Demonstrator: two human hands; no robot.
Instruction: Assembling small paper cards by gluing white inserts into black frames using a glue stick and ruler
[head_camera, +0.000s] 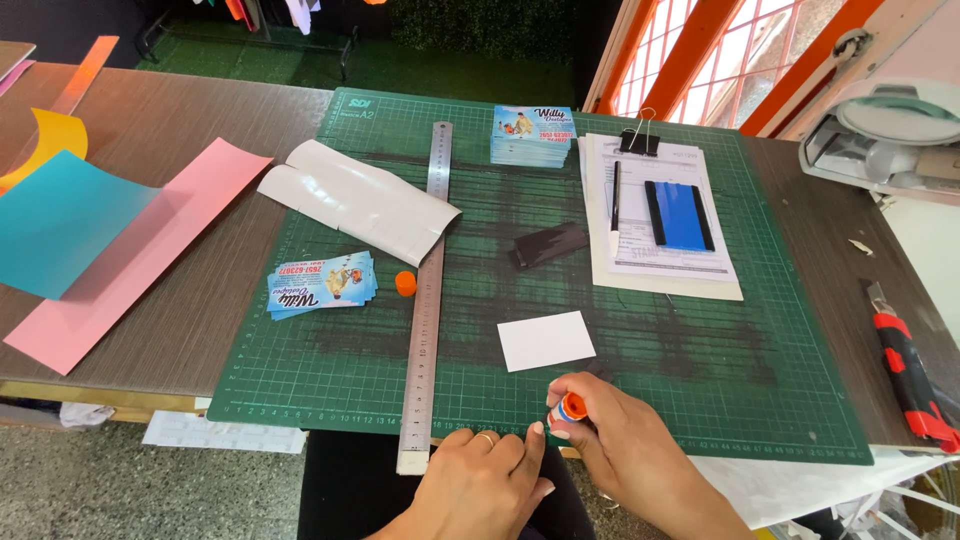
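Head view: both hands work at the near edge of a green cutting mat that lies on a wood-grain desk. The right hand holds a small glue stick with an orange collar; its fingers are curled and pinched around the stick's body, which is tilted toward the left. The left hand rests just beside it, fingers loosely pressed together, with one fingertip touching the stick's lower end. Whether that hand grips anything cannot be told.

A blank white card lies flat on the mat just above the glue stick, apart from both hands. A long steel ruler runs from the far edge of the mat to the near edge, left of the card. An orange cap stands just left of the ruler, next to a fanned stack of printed cards. A second, squared stack of printed cards sits at the far edge of the mat. A curled white sheet lies across the ruler. A clipboard with papers carries a blue squeegee. A red utility knife lies on the desk at the right.
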